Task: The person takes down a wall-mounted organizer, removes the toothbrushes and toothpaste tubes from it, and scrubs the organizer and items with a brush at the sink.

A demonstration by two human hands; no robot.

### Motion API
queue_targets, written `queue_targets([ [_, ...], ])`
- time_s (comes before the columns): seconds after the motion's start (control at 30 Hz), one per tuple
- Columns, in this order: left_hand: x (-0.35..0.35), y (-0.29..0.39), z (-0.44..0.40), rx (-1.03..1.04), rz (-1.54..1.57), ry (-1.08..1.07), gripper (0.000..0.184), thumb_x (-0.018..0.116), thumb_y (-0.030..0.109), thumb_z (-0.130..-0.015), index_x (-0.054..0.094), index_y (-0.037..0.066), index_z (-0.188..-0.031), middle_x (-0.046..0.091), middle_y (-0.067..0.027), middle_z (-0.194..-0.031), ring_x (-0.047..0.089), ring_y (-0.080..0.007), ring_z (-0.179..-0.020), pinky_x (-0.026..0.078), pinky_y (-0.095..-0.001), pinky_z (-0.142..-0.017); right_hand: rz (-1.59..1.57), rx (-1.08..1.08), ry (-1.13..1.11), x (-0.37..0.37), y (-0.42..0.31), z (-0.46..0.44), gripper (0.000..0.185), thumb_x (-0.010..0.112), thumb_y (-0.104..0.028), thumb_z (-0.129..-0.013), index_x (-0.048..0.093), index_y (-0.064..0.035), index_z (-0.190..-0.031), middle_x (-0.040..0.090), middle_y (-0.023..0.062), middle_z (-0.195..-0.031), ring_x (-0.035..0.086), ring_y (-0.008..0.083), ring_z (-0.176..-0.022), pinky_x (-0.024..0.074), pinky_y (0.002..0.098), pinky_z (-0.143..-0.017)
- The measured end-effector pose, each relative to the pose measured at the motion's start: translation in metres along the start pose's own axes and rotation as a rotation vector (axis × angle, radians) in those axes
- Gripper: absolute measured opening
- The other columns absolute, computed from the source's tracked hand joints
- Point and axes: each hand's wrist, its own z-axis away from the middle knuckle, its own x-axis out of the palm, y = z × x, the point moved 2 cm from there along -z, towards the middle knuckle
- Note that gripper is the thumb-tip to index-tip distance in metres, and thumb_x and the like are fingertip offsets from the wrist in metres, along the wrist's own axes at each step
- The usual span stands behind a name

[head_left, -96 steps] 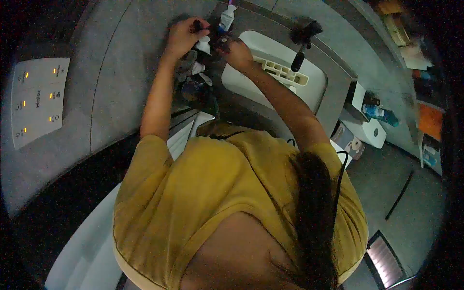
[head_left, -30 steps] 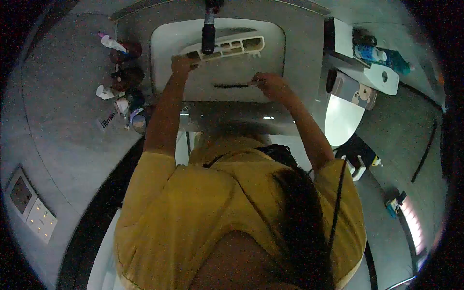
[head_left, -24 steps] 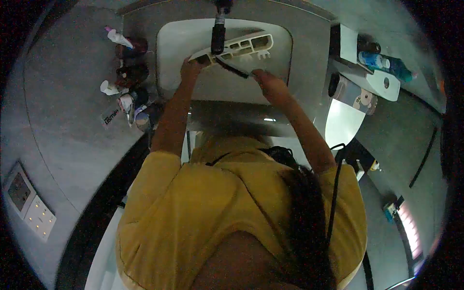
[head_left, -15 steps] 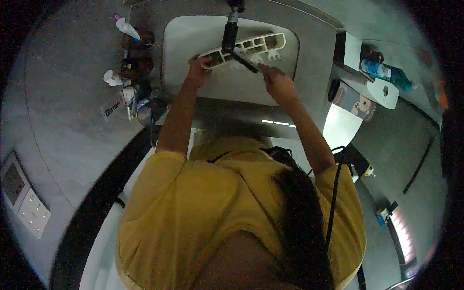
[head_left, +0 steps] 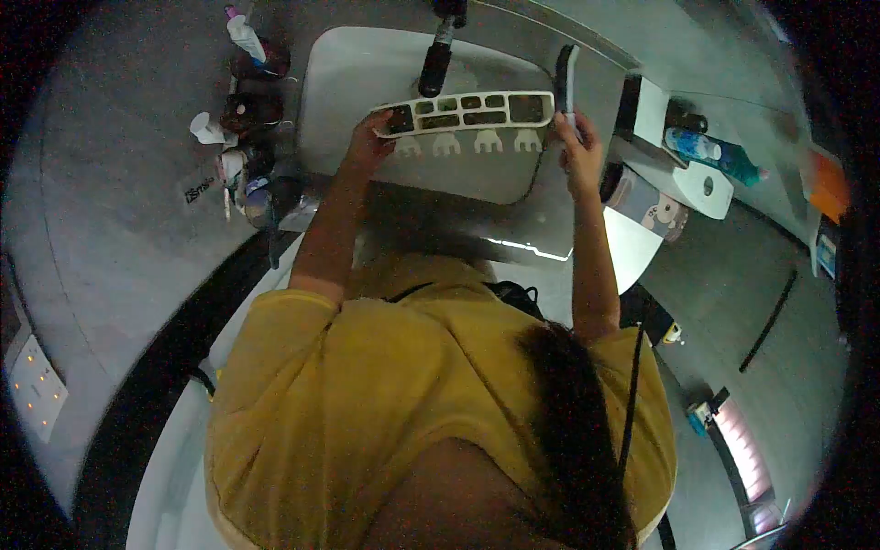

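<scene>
A long white plastic toothbrush holder (head_left: 509, 107) with several open compartments and notched hooks along its near side is held over the white sink basin (head_left: 344, 46). My left hand (head_left: 368, 137) is closed around its left end. My right hand (head_left: 579, 147), just past the holder's right end, grips a brush (head_left: 567, 78) by its pale handle. The brush stands with its head pointing away from me and its dark bristles toward the left. Whether the right fingers also touch the holder, I cannot tell. A black faucet (head_left: 436, 69) reaches over the basin behind the holder.
Left of the sink stand a white tube (head_left: 245, 38), a white cup (head_left: 206, 127) and dark containers. On the right are a teal bottle (head_left: 729, 151) and a white dispenser-like box (head_left: 701, 186). A wall socket panel (head_left: 38, 390) is at far left.
My right hand has moved right and taken the brush from the holder's front to beyond its right end. The holder has turned level and shifted nearer, out from under the faucet.
</scene>
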Motion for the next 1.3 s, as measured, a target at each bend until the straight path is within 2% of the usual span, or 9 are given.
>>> queue_targets([
  [0.2,0.055,0.009,0.004,-0.041,0.076,0.062,0.03,0.059,0.024,-0.08,0.055,0.002,-0.1,0.058,-0.0072,-0.083,0.06,-0.0173,-0.067,0.051,-0.0266,-0.049,-0.106,0.046,-0.042,0.008,-0.026,-0.004,0.067,0.064,-0.043,-0.073,0.039,-0.0089,-0.125,0.053,0.0031,-0.102,0.046,0.0097,-0.075,0.0322,0.0237,-0.053],
  [0.3,0.067,0.01,-0.012,-0.039,0.064,-0.056,0.032,0.059,0.023,-0.08,0.053,0.002,-0.103,0.057,-0.0079,-0.087,0.059,-0.0189,-0.074,0.051,-0.0302,-0.056,-0.171,0.149,-0.128,0.002,-0.032,-0.005,0.048,0.062,-0.04,-0.075,0.038,-0.0219,-0.113,0.049,-0.0002,-0.098,0.045,0.009,-0.073,0.03,0.0206,-0.051],
  [0.43,0.078,-0.003,-0.021,0.084,-0.102,-0.099,0.035,0.058,0.025,-0.08,0.051,0.004,-0.107,0.055,-0.0092,-0.099,0.055,-0.0231,-0.091,0.047,-0.0393,-0.077,-0.225,0.032,-0.062,-0.012,-0.031,-0.014,0.042,0.06,-0.037,-0.077,0.036,-0.0223,-0.108,0.048,-0.0008,-0.095,0.046,0.0083,-0.075,0.0321,0.0214,-0.047],
  [0.8,0.112,0.005,-0.004,-0.024,0.266,-0.234,0.036,0.043,0.04,-0.087,0.049,0.017,-0.114,0.051,-0.0021,-0.114,0.046,-0.0217,-0.105,0.033,-0.0395,-0.091,-0.394,0.095,-0.119,-0.019,-0.028,-0.015,0.036,0.056,-0.039,-0.079,0.042,-0.0169,-0.103,0.048,-0.0017,-0.087,0.051,0.0083,-0.068,0.0371,0.0172,-0.039],
  [0.83,0.11,0.003,-0.005,0.028,0.214,-0.193,0.034,0.043,0.04,-0.088,0.049,0.019,-0.114,0.051,-0.0008,-0.114,0.046,-0.0212,-0.105,0.031,-0.0389,-0.093,-0.392,0.03,-0.128,-0.02,-0.028,-0.017,0.045,0.054,-0.038,-0.082,0.032,-0.0135,-0.112,0.055,0.0073,-0.091,0.058,0.0153,-0.06,0.0411,0.0197,-0.038],
  [0.97,0.107,-0.001,-0.011,0.113,0.292,-0.204,0.034,0.041,0.032,-0.09,0.05,0.009,-0.113,0.057,-0.0088,-0.106,0.058,-0.0231,-0.09,0.053,-0.0277,-0.052,-0.454,0.087,-0.199,-0.026,-0.014,-0.026,0.037,0.051,-0.038,-0.084,0.034,-0.0133,-0.106,0.057,0.0071,-0.088,0.061,0.0159,-0.064,0.0386,0.0195,-0.036],
  [1.07,0.097,-0.006,-0.021,-0.003,0.417,-0.28,0.031,0.043,0.03,-0.089,0.052,0.006,-0.108,0.058,-0.009,-0.103,0.059,-0.0213,-0.089,0.054,-0.0301,-0.058,-0.461,0.07,-0.265,-0.018,-0.024,-0.022,0.04,0.051,-0.041,-0.082,0.045,-0.0101,-0.106,0.059,0.0062,-0.092,0.062,0.0152,-0.069,0.0281,0.017,-0.032],
  [1.13,0.102,-0.007,-0.016,0.097,0.06,-0.042,0.03,0.045,0.037,-0.088,0.052,0.017,-0.109,0.054,-0.0005,-0.109,0.048,-0.0189,-0.101,0.036,-0.0362,-0.089,-0.446,0.072,-0.251,-0.014,-0.027,-0.02,0.044,0.049,-0.042,-0.082,0.044,-0.0071,-0.108,0.059,0.0075,-0.094,0.063,0.0166,-0.071,0.028,0.0171,-0.03],
  [1.3,0.1,-0.006,-0.019,0.118,0.01,-0.169,0.029,0.045,0.036,-0.088,0.053,0.015,-0.107,0.056,-0.0015,-0.103,0.052,-0.0184,-0.094,0.038,-0.0355,-0.088,-0.486,0.142,-0.223,-0.011,-0.019,-0.019,0.046,0.047,-0.045,-0.081,0.046,-0.008,-0.109,0.059,0.007,-0.094,0.063,0.0176,-0.07,0.0284,0.0166,-0.031],
])
